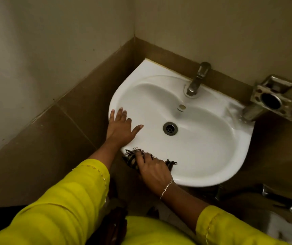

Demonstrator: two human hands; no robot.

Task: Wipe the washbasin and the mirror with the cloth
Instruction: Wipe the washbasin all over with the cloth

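Left hand (119, 127) is laid flat on the left rim of the white washbasin (203, 156), fingers straight and spread, nothing held. Dark fringed cloth (132, 159) is bunched on the washbasin's near-left rim and gripped there by the right hand (153, 169), fingers curled over it; a chain bracelet (167, 187) is worn on that wrist. Drain (170, 128) is seen at the washbasin's centre, tap (197, 79) at its back edge, metal holder (272, 99) just beside its back-right corner.
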